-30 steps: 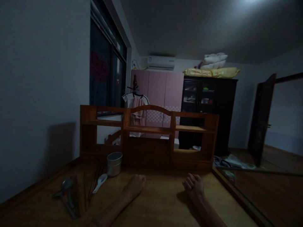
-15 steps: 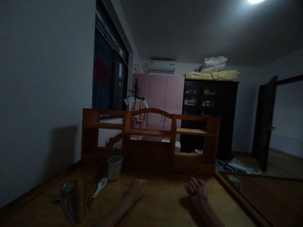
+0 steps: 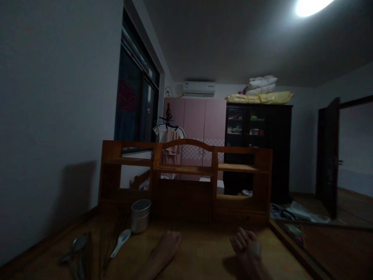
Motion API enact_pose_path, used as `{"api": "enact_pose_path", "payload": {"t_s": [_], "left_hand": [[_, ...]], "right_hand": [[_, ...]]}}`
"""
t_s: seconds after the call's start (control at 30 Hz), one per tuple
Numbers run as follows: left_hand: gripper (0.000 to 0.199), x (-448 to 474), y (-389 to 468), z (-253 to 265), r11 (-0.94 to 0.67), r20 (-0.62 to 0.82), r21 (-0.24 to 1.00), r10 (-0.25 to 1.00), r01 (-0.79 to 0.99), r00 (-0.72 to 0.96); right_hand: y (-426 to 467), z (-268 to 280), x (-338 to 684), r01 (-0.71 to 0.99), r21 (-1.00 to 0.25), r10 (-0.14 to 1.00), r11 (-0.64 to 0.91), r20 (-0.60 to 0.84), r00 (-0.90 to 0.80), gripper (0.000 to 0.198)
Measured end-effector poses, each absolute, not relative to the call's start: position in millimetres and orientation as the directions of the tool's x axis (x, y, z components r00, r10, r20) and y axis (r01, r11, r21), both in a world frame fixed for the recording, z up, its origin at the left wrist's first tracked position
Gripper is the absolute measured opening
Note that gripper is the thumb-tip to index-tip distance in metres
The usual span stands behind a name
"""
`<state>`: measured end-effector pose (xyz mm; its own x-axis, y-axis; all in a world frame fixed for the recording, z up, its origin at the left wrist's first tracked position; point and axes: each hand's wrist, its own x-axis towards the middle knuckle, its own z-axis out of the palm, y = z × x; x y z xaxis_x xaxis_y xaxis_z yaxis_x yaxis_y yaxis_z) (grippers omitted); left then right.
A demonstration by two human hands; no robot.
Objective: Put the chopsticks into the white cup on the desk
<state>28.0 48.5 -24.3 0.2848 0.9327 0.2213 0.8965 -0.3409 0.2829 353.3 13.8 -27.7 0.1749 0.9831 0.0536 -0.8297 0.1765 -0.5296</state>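
My left hand [image 3: 169,244] rests on the wooden desk top [image 3: 201,256] with its fingers curled into a fist. Farther right, my right hand [image 3: 246,245] is also a closed fist, knuckles up, just over or on the desk. Nothing shows in either hand. To the left of my left hand stands a metal cup [image 3: 141,217], upright. A white spoon [image 3: 120,243] with a blue mark lies beside it. Thin chopstick-like sticks [image 3: 108,245] lie left of the spoon. At the lower left, several metal utensils [image 3: 78,249], one with a round bowl, lie together in dim light.
A wooden shelf unit [image 3: 186,170] runs along the desk's back. A raised wooden edge [image 3: 291,249] borders the right side, and a wall [image 3: 58,116] closes the left. Beyond are a pink wardrobe [image 3: 194,120], a dark cabinet [image 3: 276,155] and an open door [image 3: 329,155].
The view has tilted upward, so the desk, shelf and hands sit lower in the picture. Both hands stay closed in about the same places on the desk. The cup and spoon have not moved.
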Motion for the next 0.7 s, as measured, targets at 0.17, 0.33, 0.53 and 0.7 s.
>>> {"api": "enact_pose_path", "payload": {"t_s": [0.17,0.33,0.53,0.7], "left_hand": [[0.036,27.8,47.0,-28.0,-0.35,0.219,0.262,0.929,0.899,0.297],[0.029,21.1,37.2,-28.8,-0.366,0.201,0.281,0.926,0.887,0.319],[0.029,-34.9,5.9,6.9,-0.205,0.263,0.207,0.953,0.957,0.148],[0.032,-108.5,-16.2,29.8,0.143,0.204,0.058,0.967,0.988,-0.152]], "right_hand": [[15.6,-31.2,351.4,-0.848,-0.509,0.987,0.148,0.016,0.162,0.026],[18.4,-34.9,352.5,-0.87,-0.474,0.979,0.134,-0.074,0.191,0.022],[16.1,-35.7,356.8,-0.887,-0.447,0.99,0.116,-0.019,0.139,0.028],[9.2,-28.7,353.2,-0.868,-0.487,0.995,0.1,0.031,0.097,0.032]]}}
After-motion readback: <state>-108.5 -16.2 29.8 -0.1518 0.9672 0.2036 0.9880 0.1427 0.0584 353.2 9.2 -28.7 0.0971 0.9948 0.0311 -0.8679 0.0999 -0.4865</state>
